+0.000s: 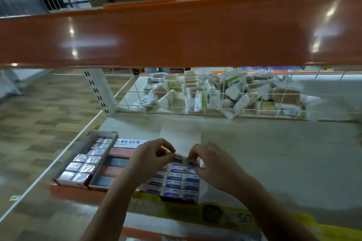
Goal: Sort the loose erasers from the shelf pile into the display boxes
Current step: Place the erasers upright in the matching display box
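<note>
A shop aisle with patterned flooring lies to the left, and a broad orange beam [176, 33] crosses the upper view above a pale grey shelf [274, 152]. At the back of the shelf a wire basket [195, 94] holds a jumble of wrapped white packets. Most of the shelf to the right is bare surface. At the front left edge stand three display boxes side by side: the left box [78, 166] holds silver-wrapped erasers, the middle box [115, 166] red and dark ones, and the right box [176, 180] rows of white-and-blue erasers. Above that box, the left hand [148, 158] and right hand [213, 164] each pinch an end of a small eraser [185, 159] between curled fingers.
</note>
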The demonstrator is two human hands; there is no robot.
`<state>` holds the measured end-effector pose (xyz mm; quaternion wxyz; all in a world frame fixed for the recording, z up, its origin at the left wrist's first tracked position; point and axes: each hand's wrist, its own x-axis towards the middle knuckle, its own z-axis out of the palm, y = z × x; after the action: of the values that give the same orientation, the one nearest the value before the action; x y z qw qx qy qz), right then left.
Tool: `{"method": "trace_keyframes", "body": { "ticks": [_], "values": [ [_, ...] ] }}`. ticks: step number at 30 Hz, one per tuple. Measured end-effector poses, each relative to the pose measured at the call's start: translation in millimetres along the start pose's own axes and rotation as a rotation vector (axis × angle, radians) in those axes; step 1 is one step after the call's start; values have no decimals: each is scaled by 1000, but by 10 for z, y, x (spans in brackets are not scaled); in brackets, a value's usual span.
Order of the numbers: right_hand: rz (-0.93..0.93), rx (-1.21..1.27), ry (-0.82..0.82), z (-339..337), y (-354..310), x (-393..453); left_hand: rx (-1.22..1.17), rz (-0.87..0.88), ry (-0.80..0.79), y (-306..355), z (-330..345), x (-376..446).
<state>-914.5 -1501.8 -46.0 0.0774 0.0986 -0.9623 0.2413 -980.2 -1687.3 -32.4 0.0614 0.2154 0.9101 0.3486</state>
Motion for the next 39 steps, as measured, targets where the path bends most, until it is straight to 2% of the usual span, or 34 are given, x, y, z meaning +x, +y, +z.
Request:
{"method": "trace_keyframes", "body": {
  "ticks": [14, 27, 39],
  "values": [
    [96, -333, -75, 208, -63, 110, -15, 116, -188, -296, -131, 153],
    [123, -366, -89, 244, -167, 143, -3, 135, -165, -263, -80, 169],
    [55, -418, -73, 231, -193, 166, -4, 161, -177, -325, -30, 172]
  ]
}}
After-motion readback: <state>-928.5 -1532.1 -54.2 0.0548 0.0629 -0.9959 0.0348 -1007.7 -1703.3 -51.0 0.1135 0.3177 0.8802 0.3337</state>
